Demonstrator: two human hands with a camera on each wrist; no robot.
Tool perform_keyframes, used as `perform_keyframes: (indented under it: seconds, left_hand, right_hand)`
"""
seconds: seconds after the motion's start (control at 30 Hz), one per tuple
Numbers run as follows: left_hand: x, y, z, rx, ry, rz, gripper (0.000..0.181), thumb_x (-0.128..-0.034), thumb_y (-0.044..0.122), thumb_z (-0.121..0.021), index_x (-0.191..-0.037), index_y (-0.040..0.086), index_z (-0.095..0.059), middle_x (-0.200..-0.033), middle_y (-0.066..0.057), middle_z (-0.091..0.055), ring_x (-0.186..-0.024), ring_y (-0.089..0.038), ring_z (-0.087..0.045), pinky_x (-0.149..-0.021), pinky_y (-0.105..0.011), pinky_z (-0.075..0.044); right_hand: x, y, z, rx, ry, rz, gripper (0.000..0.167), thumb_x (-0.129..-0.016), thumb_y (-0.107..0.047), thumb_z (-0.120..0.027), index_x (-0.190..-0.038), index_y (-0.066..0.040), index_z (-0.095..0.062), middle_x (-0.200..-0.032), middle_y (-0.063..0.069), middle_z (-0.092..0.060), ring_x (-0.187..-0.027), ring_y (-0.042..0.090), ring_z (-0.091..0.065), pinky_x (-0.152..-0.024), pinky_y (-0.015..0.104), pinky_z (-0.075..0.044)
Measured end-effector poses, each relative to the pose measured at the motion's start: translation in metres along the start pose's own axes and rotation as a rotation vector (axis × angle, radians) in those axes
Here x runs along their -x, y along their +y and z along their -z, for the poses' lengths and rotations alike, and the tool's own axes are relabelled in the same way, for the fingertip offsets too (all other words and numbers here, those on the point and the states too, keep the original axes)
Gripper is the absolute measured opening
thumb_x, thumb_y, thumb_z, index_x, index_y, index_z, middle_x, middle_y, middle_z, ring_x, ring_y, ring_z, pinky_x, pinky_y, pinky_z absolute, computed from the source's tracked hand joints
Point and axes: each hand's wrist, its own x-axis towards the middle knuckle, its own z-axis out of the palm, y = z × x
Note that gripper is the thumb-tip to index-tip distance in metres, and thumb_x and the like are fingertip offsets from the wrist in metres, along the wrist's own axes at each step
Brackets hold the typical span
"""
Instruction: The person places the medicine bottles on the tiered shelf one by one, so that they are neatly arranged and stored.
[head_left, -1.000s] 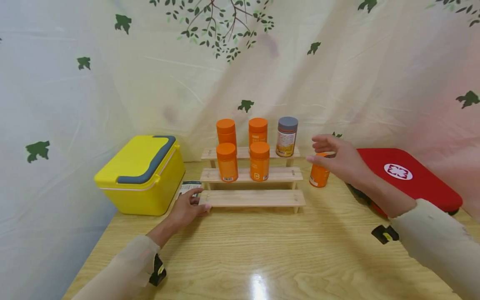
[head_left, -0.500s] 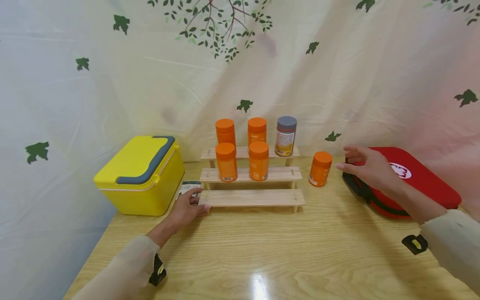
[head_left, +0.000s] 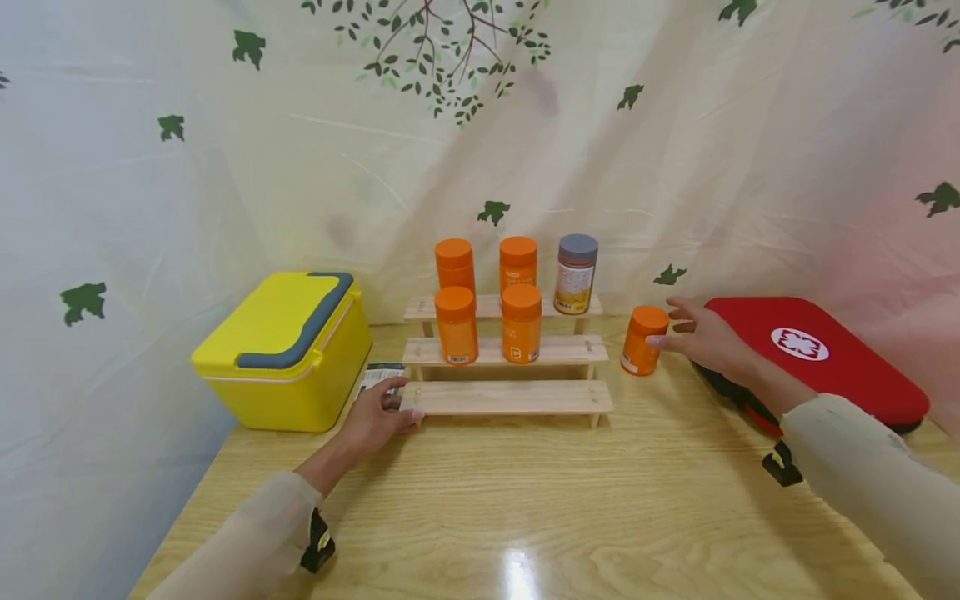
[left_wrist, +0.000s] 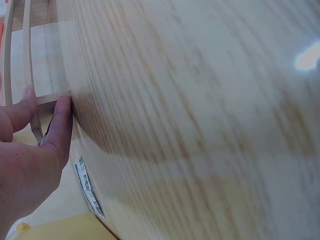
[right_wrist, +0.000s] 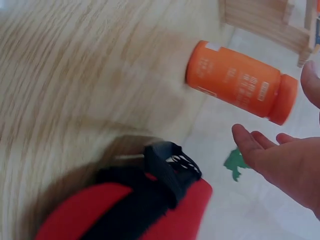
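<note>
My left hand (head_left: 372, 418) grips the left end of the lowest step of a three-step wooden rack (head_left: 506, 397). In the left wrist view its thumb and fingers pinch that end (left_wrist: 52, 98). Two orange bottles (head_left: 521, 333) stand on the middle step. On the top step are two more orange bottles (head_left: 517, 258) and a grey-lidded bottle (head_left: 576, 275). My right hand (head_left: 712, 340) reaches beside a lone orange bottle (head_left: 642, 343) on the table, right of the rack. In the right wrist view the fingers (right_wrist: 250, 142) are spread around the lid side of this bottle, apart from it.
A yellow box (head_left: 281, 350) with a grey handle stands left of the rack. A small printed packet (head_left: 381, 375) lies between them. The red case (head_left: 817, 358) with a white emblem and black strap (right_wrist: 165, 172) sits under and beyond my right forearm. A patterned curtain hangs behind.
My right hand drew back right from the lone bottle toward the red case, then came left again to beside the bottle, lower than at first. The left hand stays on the rack.
</note>
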Motion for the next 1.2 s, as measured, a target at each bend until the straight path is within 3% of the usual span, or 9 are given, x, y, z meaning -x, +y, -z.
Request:
perform_keyframes:
  seconds: [0.27, 0.47, 0.67, 0.93, 1.07, 1.2]
  left_hand:
    - [0.0, 0.002, -0.001, 0.02, -0.015, -0.015, 0.059, -0.0869, -0.005, -0.066, -0.14, -0.003, -0.041, -0.094, -0.017, -0.055, -0.082, -0.022, -0.067, -0.075, -0.036, -0.059]
    - [-0.001, 0.002, -0.001, 0.026, -0.023, -0.022, 0.059, -0.0873, -0.004, -0.066, -0.141, -0.003, -0.04, -0.095, -0.017, -0.056, -0.083, -0.023, -0.067, -0.076, -0.036, -0.059]
    - [-0.002, 0.001, -0.003, 0.035, -0.025, -0.021, 0.059, -0.0874, -0.004, -0.066, -0.141, -0.002, -0.04, -0.096, -0.018, -0.057, -0.083, -0.022, -0.067, -0.076, -0.036, -0.059]
    - [-0.001, 0.001, -0.004, 0.019, -0.009, -0.004, 0.059, -0.0872, -0.004, -0.066, -0.141, -0.002, -0.041, -0.1, -0.021, -0.059, -0.083, -0.022, -0.067, -0.076, -0.036, -0.059]
    - [-0.001, 0.0, -0.003, 0.023, -0.01, 0.0, 0.06, -0.0873, -0.004, -0.066, -0.141, -0.002, -0.04, -0.102, -0.022, -0.06, -0.083, -0.022, -0.067, -0.076, -0.036, -0.058]
    - [-0.002, -0.001, -0.002, 0.036, -0.01, -0.002, 0.061, -0.0872, -0.005, -0.066, -0.142, -0.002, -0.04, -0.103, -0.023, -0.06, -0.084, -0.024, -0.068, -0.076, -0.036, -0.058]
  right_hand:
    - [-0.008, 0.006, -0.011, -0.132, 0.018, 0.008, 0.091, -0.089, -0.038, -0.068, -0.152, 0.002, -0.014, -0.146, 0.031, -0.03, -0.125, 0.05, -0.038, -0.099, 0.059, -0.042]
    - [-0.009, 0.009, -0.016, -0.128, 0.079, 0.075, 0.072, -0.092, -0.034, -0.066, -0.145, 0.002, -0.033, -0.136, 0.026, -0.045, -0.116, 0.044, -0.047, -0.097, 0.055, -0.045]
    - [-0.01, 0.013, -0.019, -0.086, 0.15, 0.097, 0.058, -0.095, -0.026, -0.062, -0.141, 0.002, -0.04, -0.132, 0.027, -0.05, -0.112, 0.042, -0.05, -0.094, 0.049, -0.046]
    - [0.0, 0.008, -0.014, -0.095, 0.162, 0.066, 0.067, -0.094, -0.033, -0.063, -0.145, 0.001, -0.036, -0.135, 0.028, -0.047, -0.116, 0.043, -0.048, -0.097, 0.053, -0.044]
    - [0.011, 0.001, -0.004, -0.097, 0.163, 0.094, 0.07, -0.093, -0.037, -0.064, -0.146, 0.0, -0.036, -0.135, 0.028, -0.049, -0.116, 0.043, -0.05, -0.097, 0.053, -0.045]
    - [0.023, -0.012, 0.007, -0.087, 0.167, 0.133, 0.066, -0.093, -0.037, -0.064, -0.145, -0.004, -0.04, -0.131, 0.023, -0.054, -0.113, 0.038, -0.054, -0.093, 0.037, -0.05]
